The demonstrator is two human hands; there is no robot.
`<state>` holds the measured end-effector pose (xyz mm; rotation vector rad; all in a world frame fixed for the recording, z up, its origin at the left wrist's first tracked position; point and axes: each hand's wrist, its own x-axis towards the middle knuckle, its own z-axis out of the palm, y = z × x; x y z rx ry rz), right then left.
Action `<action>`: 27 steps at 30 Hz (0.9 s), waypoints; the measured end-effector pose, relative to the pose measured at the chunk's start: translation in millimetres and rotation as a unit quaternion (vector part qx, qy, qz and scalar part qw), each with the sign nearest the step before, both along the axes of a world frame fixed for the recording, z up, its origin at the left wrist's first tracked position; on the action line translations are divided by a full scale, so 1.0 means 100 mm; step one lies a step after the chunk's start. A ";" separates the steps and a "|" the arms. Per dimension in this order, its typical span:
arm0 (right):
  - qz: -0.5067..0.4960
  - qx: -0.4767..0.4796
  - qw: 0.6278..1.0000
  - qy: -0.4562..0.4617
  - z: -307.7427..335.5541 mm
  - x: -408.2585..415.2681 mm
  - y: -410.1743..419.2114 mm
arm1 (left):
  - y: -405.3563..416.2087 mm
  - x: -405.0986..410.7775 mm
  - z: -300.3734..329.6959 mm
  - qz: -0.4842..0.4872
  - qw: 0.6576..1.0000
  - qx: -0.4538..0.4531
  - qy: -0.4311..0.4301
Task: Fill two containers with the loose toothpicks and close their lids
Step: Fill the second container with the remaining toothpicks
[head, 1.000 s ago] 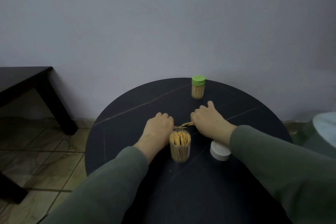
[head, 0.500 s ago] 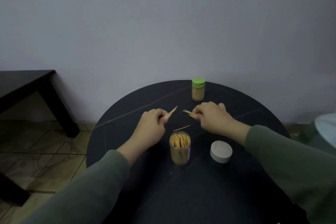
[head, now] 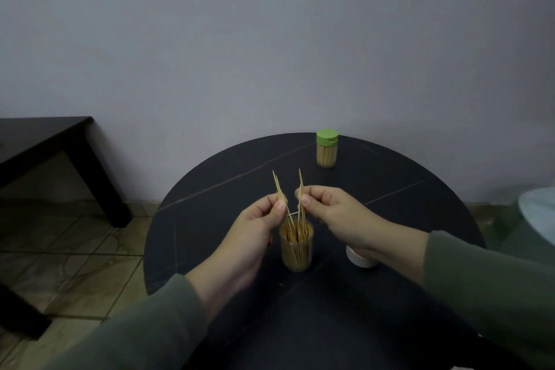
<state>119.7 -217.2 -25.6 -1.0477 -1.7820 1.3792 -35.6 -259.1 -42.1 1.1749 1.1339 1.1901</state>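
The left hand pinches a few thin wooden toothpicks over the clear, nearly full open container; the right hand pinches more. The white round lid waits nearby; the far green-lidded container looks finished.

Green lid, black veined table

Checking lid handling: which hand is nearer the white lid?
Right. The right hand is above the white lid, its wrist covering it; the left hand is across the open container.
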 end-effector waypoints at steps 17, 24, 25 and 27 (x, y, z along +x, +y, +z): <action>-0.019 0.117 0.984 -0.132 -0.13 0.17 0.06 | -0.02 -0.16 -0.05 0.001 0.986 0.070 0.148; 0.018 0.175 0.967 -0.186 -0.12 0.28 0.11 | -0.02 -0.23 -0.03 0.015 0.911 0.238 0.337; 0.029 0.176 0.963 -0.201 -0.12 0.30 0.12 | -0.03 -0.24 -0.03 0.004 0.890 0.261 0.374; 0.068 0.170 0.952 -0.244 -0.10 0.32 0.12 | -0.03 -0.26 -0.04 -0.032 0.855 0.283 0.434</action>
